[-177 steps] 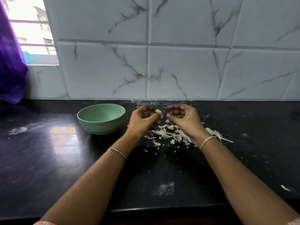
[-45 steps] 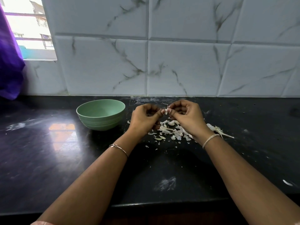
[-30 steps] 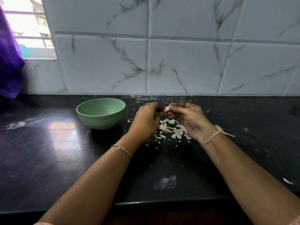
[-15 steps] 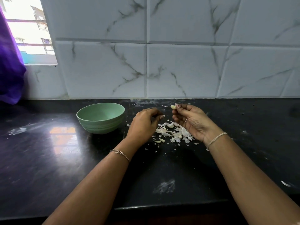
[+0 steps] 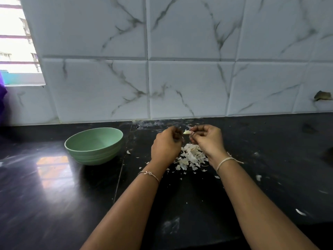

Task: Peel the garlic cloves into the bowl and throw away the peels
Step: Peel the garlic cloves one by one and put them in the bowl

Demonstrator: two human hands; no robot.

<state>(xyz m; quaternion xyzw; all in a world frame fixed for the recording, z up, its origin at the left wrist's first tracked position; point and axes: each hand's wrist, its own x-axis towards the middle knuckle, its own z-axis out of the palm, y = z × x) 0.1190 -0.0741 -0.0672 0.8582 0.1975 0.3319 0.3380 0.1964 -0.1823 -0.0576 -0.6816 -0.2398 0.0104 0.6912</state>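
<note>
Black and polished, the stone counter [image 5: 54, 195] runs under a wall of white tiles [image 5: 180, 69] with grey veins.

Above the counter, between both hands, is one garlic clove [image 5: 186, 132]. It is pale and looks almost bare. The right hand [image 5: 207, 141] pinches its thick end between thumb and fingertips, and the pointed end looks to the left. The left hand [image 5: 166, 147] has its fingers curled close to that point. It is seen from the back, so I cannot tell whether it grips a bit of skin or only touches the clove.

I judge the clove to be very light, firm and a little slippery when the skin is off. A grip on the two flat sides near the root end seems the most secure, with a nail working under the dry skin at the tip. The skin is thin and brittle and will probably tear into small flakes.

Directly under the hands lies a heap of white peels [image 5: 191, 156], with loose flakes spread around it. They are not yet thrown away. To the left, well apart from the heap, stands the green bowl [image 5: 93, 156]; no cloves show in the visible part of its inside. A thin bracelet [image 5: 149, 174] is on the left wrist, a pale thread [image 5: 225, 161] on the right. At far left, a bright window [image 5: 16, 51] is reflected on the counter.
</note>
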